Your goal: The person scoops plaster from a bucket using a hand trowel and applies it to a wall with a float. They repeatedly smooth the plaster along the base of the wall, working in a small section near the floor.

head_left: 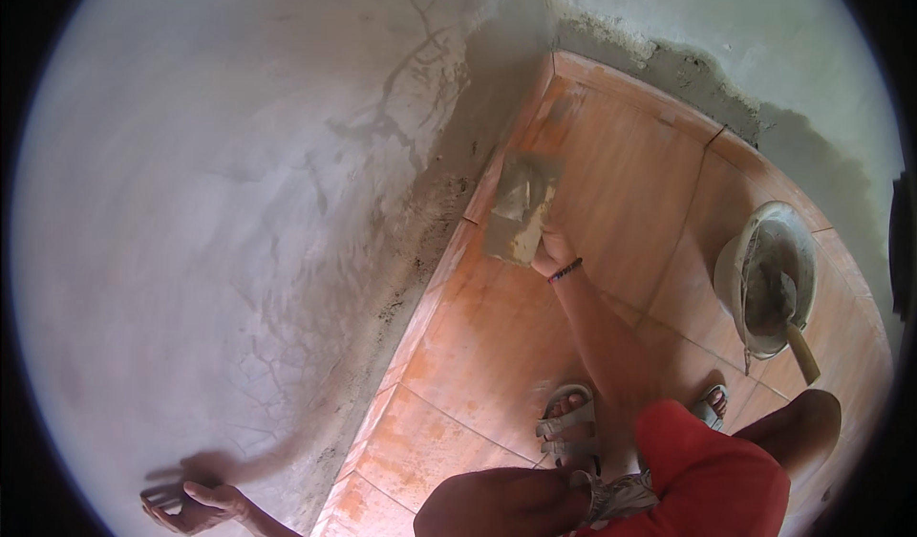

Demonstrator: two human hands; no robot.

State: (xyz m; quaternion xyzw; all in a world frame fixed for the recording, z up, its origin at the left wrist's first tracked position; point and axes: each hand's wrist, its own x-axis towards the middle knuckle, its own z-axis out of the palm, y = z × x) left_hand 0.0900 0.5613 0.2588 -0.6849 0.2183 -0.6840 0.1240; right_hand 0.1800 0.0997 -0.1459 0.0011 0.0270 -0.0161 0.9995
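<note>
My right hand [554, 252] is closed on a flat rectangular plastering float [516, 220], whose yellowish surface is smeared with grey mortar. The float is over the orange floor tiles, close to the foot of the left wall; its grip is hidden. At the lower left, my left hand [196, 508] is held up with fingers apart and nothing in it. It is at the grey plastered wall [191, 250] and casts a shadow there; whether it touches the wall I cannot tell. Along the wall's foot, darker damp mortar [449, 169] runs above the tile skirting [458, 250].
On the right stands a mortar-stained bucket [731, 269] with a wooden-handled trowel [802, 354] leaning in it. Skirting tiles follow both walls to the corner. Fresh mortar [702, 74] edges the far wall's foot. My sandalled feet [570, 420] are on the tiles [630, 164].
</note>
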